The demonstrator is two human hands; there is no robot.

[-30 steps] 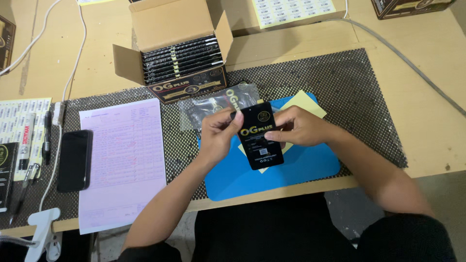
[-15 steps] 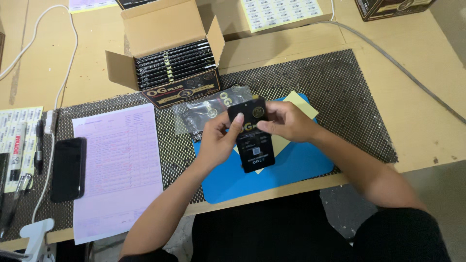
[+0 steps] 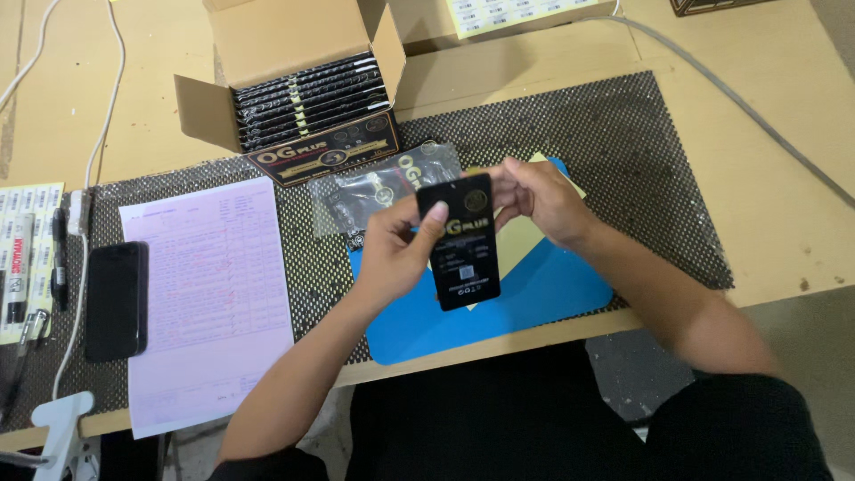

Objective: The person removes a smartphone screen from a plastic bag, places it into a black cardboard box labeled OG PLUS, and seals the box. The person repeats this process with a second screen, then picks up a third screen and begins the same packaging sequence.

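Behind both hands (image 3: 463, 227) gripping a black packet (image 3: 465, 242), cardboard box (image 3: 294, 80) holds packets (image 3: 307, 98)

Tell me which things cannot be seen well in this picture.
- Head view: the black flat package is partly covered by the left hand and right hand.
- Clear bag: its contents are hidden by glare.
- Label sheet: cut off by the top edge.
- Pink form: writing too small.
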